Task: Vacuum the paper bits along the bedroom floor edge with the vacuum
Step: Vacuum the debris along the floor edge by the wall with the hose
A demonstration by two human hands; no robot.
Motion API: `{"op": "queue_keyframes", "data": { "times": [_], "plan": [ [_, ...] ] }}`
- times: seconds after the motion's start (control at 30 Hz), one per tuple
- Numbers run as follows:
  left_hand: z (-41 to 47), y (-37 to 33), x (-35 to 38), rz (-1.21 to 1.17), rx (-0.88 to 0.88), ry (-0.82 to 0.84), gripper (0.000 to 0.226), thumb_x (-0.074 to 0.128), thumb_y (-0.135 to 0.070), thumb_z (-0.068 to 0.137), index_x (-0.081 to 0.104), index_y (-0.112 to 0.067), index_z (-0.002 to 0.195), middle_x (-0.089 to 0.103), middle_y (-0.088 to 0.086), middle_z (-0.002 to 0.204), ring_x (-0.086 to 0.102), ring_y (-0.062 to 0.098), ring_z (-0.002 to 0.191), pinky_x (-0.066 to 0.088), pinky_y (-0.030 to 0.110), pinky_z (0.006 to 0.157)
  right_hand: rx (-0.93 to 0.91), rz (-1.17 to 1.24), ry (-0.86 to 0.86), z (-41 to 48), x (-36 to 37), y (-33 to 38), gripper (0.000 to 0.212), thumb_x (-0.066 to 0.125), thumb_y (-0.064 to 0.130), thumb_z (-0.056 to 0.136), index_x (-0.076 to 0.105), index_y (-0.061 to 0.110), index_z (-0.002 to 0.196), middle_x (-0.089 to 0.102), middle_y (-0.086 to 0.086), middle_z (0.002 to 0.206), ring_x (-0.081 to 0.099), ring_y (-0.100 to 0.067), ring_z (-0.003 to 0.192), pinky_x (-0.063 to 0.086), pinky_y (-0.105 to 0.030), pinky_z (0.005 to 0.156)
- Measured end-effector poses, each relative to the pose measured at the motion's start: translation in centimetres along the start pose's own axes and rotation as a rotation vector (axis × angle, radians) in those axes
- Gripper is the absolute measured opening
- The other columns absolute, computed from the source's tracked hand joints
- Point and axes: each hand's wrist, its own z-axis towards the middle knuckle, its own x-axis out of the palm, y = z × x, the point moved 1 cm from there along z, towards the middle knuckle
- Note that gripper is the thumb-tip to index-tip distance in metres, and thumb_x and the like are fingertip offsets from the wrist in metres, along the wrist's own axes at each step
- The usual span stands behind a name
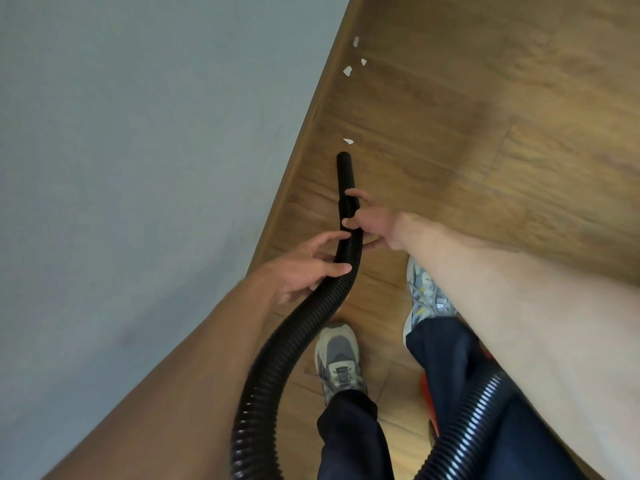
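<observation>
Head view: right-hand fingers (353,195) curl round the black ribbed plastic vacuum hose (301,341) at the collar where it meets its smooth black nozzle tube (346,174). The thumb closes from the near side, so the right hand (375,226) grips it. Just behind those fingers, the left hand (303,270) holds the same hose, thumb laid across the top and index finger stretched along its far side; the other fingers are partly hidden.

Beyond the right fingertips the nozzle tube points forward, its open end just short of a small white torn paper bit (348,141) lying on the brown wood-plank floor (485,133). Farther ahead of the fingers, three more white paper scraps (347,71) lie close together near the brown wooden skirting board (301,157). The board runs along the foot of a pale grey-blue wall (138,133) to the left of both hands.

Behind the hands, the hose sweeps back past two grey lace-up trainers (337,355) and dark navy trouser legs (349,438). A second stretch of it shows beside a red vacuum body (427,389), mostly hidden behind the right leg.
</observation>
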Motion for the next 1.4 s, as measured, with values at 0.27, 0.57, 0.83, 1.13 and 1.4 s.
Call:
{"op": "queue_keyframes", "data": {
  "times": [0.27, 0.57, 0.83, 1.13, 1.4],
  "plan": [
    [1.5, -2.3, 1.3, -0.018, 0.033, -0.038, 0.059, 0.062, -0.006, 0.094, 0.047, -0.041, 0.139, 0.068, 0.001, 0.118, 0.07, 0.023, 0.094, 0.061, 0.045, 0.08, -0.035, -0.006, 0.005, 1.0, -2.4, 1.7, 0.066, 0.055, 0.0, 0.096, 0.04, 0.043, 0.143, 0.053, -0.006, 0.135, 0.06, -0.021, 0.099, 0.056, -0.033, 0.059],
    [3.0, -5.0, 3.0, -0.091, 0.064, -0.099, 0.06, 0.063, -0.003, 0.094, 0.05, -0.042, 0.137, 0.06, -0.002, 0.128, 0.067, 0.025, 0.103, 0.061, 0.035, 0.068, -0.091, -0.042, 0.007, 1.9, -5.6, 4.0, 0.069, 0.056, -0.003, 0.095, 0.04, 0.039, 0.147, 0.051, -0.005, 0.137, 0.058, -0.019, 0.098, 0.06, -0.038, 0.07],
    [3.9, -8.1, 2.7, -0.058, 0.065, -0.137, 0.061, 0.063, -0.005, 0.094, 0.048, -0.044, 0.138, 0.059, -0.009, 0.125, 0.067, 0.021, 0.102, 0.061, 0.032, 0.066, -0.115, -0.044, 0.059, 2.8, -7.4, 6.8, 0.069, 0.055, -0.004, 0.095, 0.037, 0.036, 0.149, 0.051, -0.004, 0.129, 0.057, -0.021, 0.102, 0.057, -0.033, 0.065],
    [4.9, -10.8, 2.4, -0.061, 0.1, -0.198, 0.061, 0.065, -0.006, 0.093, 0.049, -0.047, 0.136, 0.058, -0.007, 0.131, 0.066, 0.02, 0.105, 0.062, 0.037, 0.073, -0.134, -0.073, 0.077, 4.1, -8.7, 9.7, 0.07, 0.055, -0.002, 0.096, 0.034, 0.037, 0.15, 0.053, -0.003, 0.125, 0.058, -0.011, 0.088, 0.056, -0.028, 0.058],
    [5.4, -12.4, 2.0, -0.074, 0.108, -0.228, 0.062, 0.065, -0.006, 0.093, 0.049, -0.047, 0.136, 0.058, -0.008, 0.129, 0.067, 0.02, 0.103, 0.062, 0.041, 0.076, -0.123, -0.087, 0.091, 4.7, -9.1, 11.7, 0.071, 0.054, -0.001, 0.097, 0.032, 0.038, 0.151, 0.051, -0.001, 0.126, 0.058, -0.01, 0.087, 0.053, -0.02, 0.045]
  ]
}}
